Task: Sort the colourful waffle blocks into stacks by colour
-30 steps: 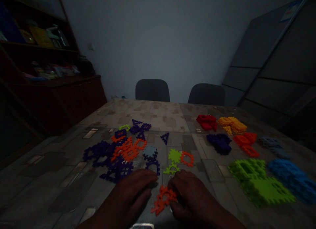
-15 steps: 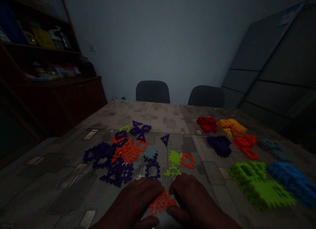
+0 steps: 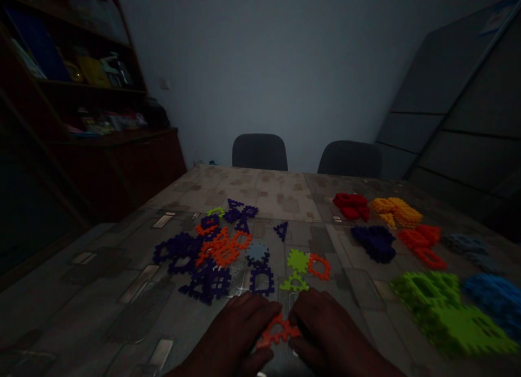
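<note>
Low at the table's near side, my left hand [image 3: 240, 329] closes its fingers on the left end of an orange interlocking plastic piece [image 3: 277, 330] with toothed edges and an arched opening. My right hand [image 3: 328, 329] grips the right end of the same piece, its thumb below and fingers above. The fingers hide both ends, so whether it is one piece or more I cannot tell. Just beyond the hands lie a lime-green arched piece [image 3: 296, 282], a lime-green square piece [image 3: 298, 261], an orange ring-like piece [image 3: 318, 267] and a purple square frame [image 3: 261, 281].
Loose purple pieces [image 3: 179, 252] and orange pieces [image 3: 223, 252] spread left of centre. Sorted stacks stand at right: red [image 3: 351, 206], yellow [image 3: 396, 211], dark blue [image 3: 373, 243], orange [image 3: 421, 244], lime-green [image 3: 451, 312] and blue [image 3: 494, 301]. Two chairs [image 3: 259, 152] stand behind the table.
The view has turned slightly left, so everything sits further right. Between my hands, the orange piece has tilted and now shows its arched opening more plainly. Both hands keep their grip.
</note>
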{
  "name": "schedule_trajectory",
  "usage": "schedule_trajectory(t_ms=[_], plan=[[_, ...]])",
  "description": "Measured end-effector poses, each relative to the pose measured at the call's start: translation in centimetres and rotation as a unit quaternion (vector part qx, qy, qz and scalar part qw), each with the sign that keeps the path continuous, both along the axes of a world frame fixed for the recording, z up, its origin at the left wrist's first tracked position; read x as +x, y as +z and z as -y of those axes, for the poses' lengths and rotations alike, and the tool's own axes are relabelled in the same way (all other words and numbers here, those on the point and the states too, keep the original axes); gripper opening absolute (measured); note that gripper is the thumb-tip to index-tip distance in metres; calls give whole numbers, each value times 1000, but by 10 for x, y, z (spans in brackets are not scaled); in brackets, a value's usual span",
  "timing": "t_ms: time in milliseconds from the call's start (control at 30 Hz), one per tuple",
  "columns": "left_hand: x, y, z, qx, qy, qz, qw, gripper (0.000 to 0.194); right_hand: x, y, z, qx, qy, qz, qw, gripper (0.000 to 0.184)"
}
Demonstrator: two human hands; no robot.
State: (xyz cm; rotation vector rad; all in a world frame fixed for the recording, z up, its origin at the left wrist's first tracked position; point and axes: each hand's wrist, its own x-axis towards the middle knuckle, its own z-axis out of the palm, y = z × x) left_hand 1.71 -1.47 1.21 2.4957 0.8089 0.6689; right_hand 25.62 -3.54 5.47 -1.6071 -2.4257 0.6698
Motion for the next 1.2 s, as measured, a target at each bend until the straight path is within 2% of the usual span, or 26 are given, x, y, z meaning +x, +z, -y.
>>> schedule_trajectory(t_ms=[167,233,300,400,500,567,633,767,900,1033,1200], plan=[[-3,2,5,12,1,0,1000,66,5,-6,0,-1,21,3,1000,22],[-5,9,4,22,13,8,1000,58,7,-5,0,-10,21,1,1000,26],[-10,19,-1,33,51,17,998,46,11,-3,0,-7,16,-12,1000,27],[-25,37,-22,43,135,14,990,30,23,1,-5,30,2,-38,999,19],[-45,49,-50,17,221,-50,974,29,43,-1,-19,104,-34,-48,993,26],[-55,53,-68,8,245,-81,966,31,59,-8,-31,149,-63,-42,986,33],[-59,56,-82,5,252,-101,963,33,71,-16,-41,166,-86,-32,982,39],[-47,63,-101,6,239,-145,960,42,81,-23,-48,142,-109,-1,984,45],[-28,67,-117,7,214,-180,960,48,77,-9,-44,96,-107,41,989,55],[-20,63,-128,9,194,-197,961,51,73,6,-38,54,-121,37,990,57],[-17,58,-131,14,232,-206,951,56,71,4,-32,64,-96,13,993,68]])
